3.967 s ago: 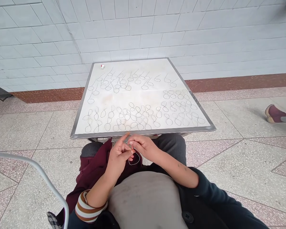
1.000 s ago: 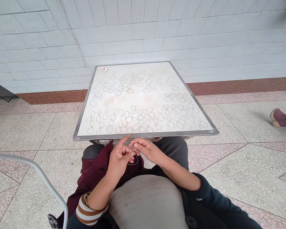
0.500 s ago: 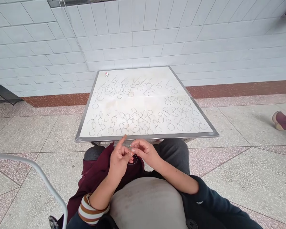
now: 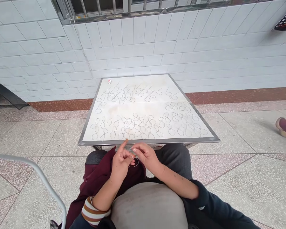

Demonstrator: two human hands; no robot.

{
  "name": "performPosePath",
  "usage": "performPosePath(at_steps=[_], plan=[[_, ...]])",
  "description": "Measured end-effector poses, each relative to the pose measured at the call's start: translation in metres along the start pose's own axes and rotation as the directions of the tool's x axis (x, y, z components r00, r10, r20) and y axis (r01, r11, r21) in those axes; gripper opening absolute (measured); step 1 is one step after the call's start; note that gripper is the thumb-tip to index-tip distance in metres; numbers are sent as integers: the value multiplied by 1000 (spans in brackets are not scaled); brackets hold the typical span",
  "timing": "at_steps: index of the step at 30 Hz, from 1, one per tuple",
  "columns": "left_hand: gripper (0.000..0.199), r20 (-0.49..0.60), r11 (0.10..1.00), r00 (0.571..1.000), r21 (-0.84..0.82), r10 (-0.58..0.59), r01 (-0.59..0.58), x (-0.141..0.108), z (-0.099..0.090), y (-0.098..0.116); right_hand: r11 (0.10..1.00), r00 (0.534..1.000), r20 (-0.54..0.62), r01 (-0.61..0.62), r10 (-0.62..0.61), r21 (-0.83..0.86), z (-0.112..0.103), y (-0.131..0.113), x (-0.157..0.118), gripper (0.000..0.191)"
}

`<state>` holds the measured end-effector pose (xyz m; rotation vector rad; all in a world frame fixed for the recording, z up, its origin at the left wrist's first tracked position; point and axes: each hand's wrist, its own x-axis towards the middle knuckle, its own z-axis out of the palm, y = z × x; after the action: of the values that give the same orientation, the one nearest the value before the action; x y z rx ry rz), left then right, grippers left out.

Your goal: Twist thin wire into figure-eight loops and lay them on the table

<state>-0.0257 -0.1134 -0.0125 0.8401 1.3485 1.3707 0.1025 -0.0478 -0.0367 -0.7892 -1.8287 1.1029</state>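
Note:
A thin pale wire loop hangs beneath my fingers, over my lap. My left hand pinches it between thumb and fingers, with the index finger pointing out toward the table's front edge. Close beside it, my right hand has thumb and index finger pressed together at the wire's thin upper end. How the wire bends between the fingertips is too small to make out. Just beyond both hands is the white table with a metal rim. Several figure-eight wire pieces and single loops with straight tails lie on it.
A small red-and-white object sits at the table's far left corner. Behind the table is a tiled wall with a barred window. A curved grey tube rises at my left. Someone's shoe shows at far right.
The camera view has tipped up slightly, showing more of the window. My right fingertips have drawn a little apart from my left ones; the loop still hangs below.

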Motion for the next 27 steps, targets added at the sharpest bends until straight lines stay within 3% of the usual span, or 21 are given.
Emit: performPosePath(at_steps=[6,11,16,27], plan=[[72,-6,998,1000,-55,-13,12,-2,0,5,991,996,8,-93,93,99,-1,1,0,16],[73,-57,997,998,-72,-10,5,3,-5,4,975,974,138,-193,178,112,-4,0,0,24],[70,-156,991,987,-116,41,-59,9,-11,5,956,948,220,-261,229,132,0,2,-2,19],[73,-124,994,990,-83,60,-71,7,-8,9,934,947,134,-313,293,170,10,5,0,17]])
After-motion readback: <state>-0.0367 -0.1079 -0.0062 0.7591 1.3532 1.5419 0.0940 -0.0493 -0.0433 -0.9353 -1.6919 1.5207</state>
